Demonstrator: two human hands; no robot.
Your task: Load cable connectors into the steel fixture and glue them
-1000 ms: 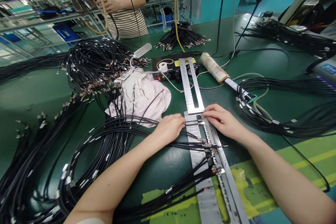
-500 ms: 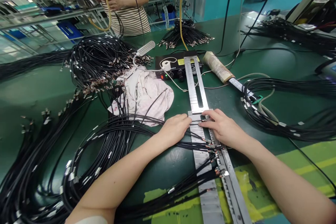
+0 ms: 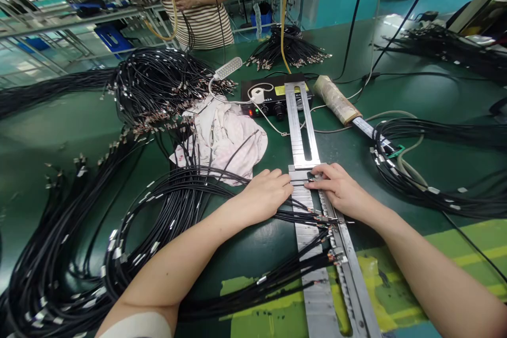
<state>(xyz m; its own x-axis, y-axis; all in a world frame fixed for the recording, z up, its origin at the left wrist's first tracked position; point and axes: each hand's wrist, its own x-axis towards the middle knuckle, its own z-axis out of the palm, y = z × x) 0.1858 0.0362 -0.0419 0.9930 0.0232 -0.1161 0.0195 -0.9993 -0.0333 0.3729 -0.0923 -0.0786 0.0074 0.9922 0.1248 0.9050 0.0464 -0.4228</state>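
A long slotted metal fixture (image 3: pixel 312 301) runs up the middle, with black cables (image 3: pixel 301 216) lying across it, their stripped and metal ends along its right rail. My left hand (image 3: pixel 267 193) is closed at the fixture's left edge on a thin black cable (image 3: pixel 300 180) that crosses the upper slots. On the right side, my right hand (image 3: pixel 338 186) has its thumb and forefinger around that cable's metal-tipped end, partly hidden by the fingers. Other cables run beneath my left wrist.
Large black cable bundles (image 3: pixel 158 84) lie at left, near a pinkish cloth (image 3: pixel 233 142). Behind the fixture sit a black control box (image 3: pixel 279 111) and a small lamp (image 3: pixel 228 69). A wrapped roll (image 3: pixel 336 99) and coiled cables (image 3: pixel 420 169) lie at right. A person in a striped shirt (image 3: pixel 206 21) stands opposite.
The whole view has shifted slightly, so things appear a little further right. Both hands keep nearly the same places on the fixture, my right fingers bending slightly closer to the cable end.
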